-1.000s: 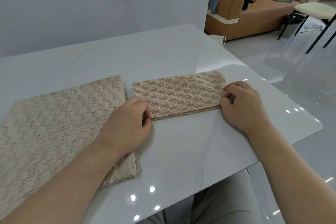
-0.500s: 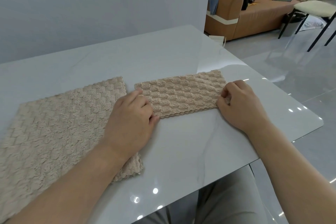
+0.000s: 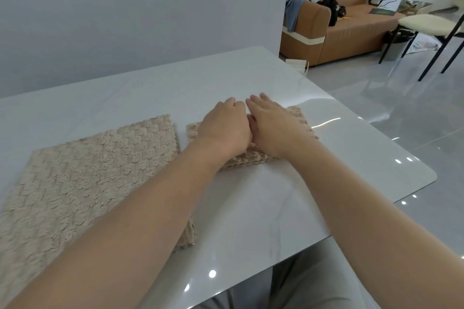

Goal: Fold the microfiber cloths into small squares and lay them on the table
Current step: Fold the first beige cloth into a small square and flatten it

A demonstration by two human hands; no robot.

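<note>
A beige microfiber cloth folded into a strip [image 3: 302, 121] lies on the white table [image 3: 251, 78], right of centre. Both of my hands lie on top of it, side by side and touching. My left hand [image 3: 226, 128] covers the strip's middle left, and its fingertips are hidden beyond the knuckles. My right hand [image 3: 273, 125] presses flat on the middle right, its straight fingers reaching past the far edge. A second, larger beige cloth [image 3: 88, 183] is spread flat to the left, partly under my left forearm.
The table's rounded right corner [image 3: 426, 178] and front edge are close to my arms. Beyond the table stand a brown sofa [image 3: 351, 32] with clutter and a black-legged chair [image 3: 431, 27] on a glossy floor. A grey wall runs behind the table.
Both hands left the two ends of the folded strip and came together on its middle, reaching farther from me. The strip and the large cloth stayed in place.
</note>
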